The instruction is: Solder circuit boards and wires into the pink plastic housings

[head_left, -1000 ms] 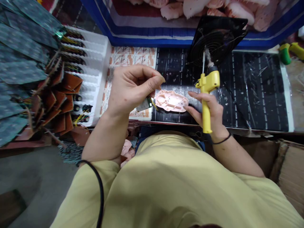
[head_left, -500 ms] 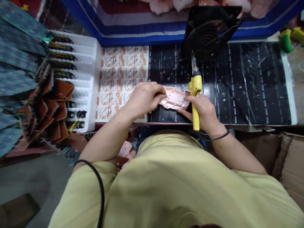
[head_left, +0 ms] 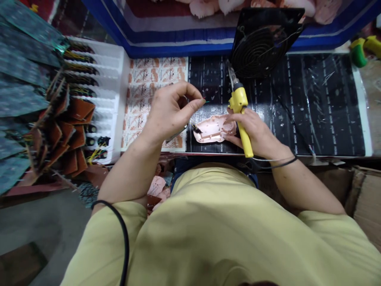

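Note:
My right hand [head_left: 258, 131] is closed around a yellow soldering gun [head_left: 239, 100] with its metal tip pointing away from me. The thumb and fingers of that hand also hold the right end of a pale pink plastic shell [head_left: 212, 124], its hollow side up. A small dark part with yellowish wire [head_left: 196, 128] lies at the shell's left end. Up and to the left of the shell, my left hand [head_left: 174, 109] pinches thin wires [head_left: 206, 101], with reddish and green ends past the fingertips. A flat edge shows under this hand, partly hidden.
A black fan [head_left: 258, 47] stands beyond the soldering gun, against a blue bin [head_left: 178, 49] of pink parts. On the left are a white foam tray [head_left: 114, 99] with wired parts and stacked circuit boards [head_left: 70, 139]. Printed sheets [head_left: 143, 87] cover the table's left side.
My left hand has lifted off the shell and moved left, now pinching wires. The dark part has come into view in the shell. The soldering gun has tilted, its tip swinging left.

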`<state>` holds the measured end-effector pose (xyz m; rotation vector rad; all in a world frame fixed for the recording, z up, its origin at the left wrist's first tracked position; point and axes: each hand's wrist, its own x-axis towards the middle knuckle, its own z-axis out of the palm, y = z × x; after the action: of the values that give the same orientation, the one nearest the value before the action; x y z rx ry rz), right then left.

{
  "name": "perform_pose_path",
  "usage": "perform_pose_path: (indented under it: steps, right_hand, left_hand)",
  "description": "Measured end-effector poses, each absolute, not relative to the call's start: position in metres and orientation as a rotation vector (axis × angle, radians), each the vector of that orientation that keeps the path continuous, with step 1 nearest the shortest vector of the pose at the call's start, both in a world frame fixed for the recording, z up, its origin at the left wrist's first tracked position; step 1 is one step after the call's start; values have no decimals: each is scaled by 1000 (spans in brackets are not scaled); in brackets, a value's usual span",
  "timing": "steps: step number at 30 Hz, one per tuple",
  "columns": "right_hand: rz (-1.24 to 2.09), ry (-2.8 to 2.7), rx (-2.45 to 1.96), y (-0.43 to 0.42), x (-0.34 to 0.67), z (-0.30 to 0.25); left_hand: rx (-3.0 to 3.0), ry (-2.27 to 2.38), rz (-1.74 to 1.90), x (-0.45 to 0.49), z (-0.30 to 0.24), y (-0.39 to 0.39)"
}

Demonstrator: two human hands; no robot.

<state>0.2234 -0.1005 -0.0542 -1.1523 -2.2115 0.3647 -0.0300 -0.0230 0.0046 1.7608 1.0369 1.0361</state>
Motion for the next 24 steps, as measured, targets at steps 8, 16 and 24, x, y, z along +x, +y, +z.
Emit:
perform_pose_path:
  steps: [8, 16, 24]
  right_hand:
    - [328, -2276, -1074, -90, 216, -70]
    - [112, -2058, -1191, -118, 211, -63]
    - [-64, -1928, -985, -160, 253, -30]
  left_hand:
    - [1913, 1009, 1021, -16, -21, -40]
    - [2406, 1013, 615, -19, -39, -31]
    - [2522, 950, 228, -15, -21, -37]
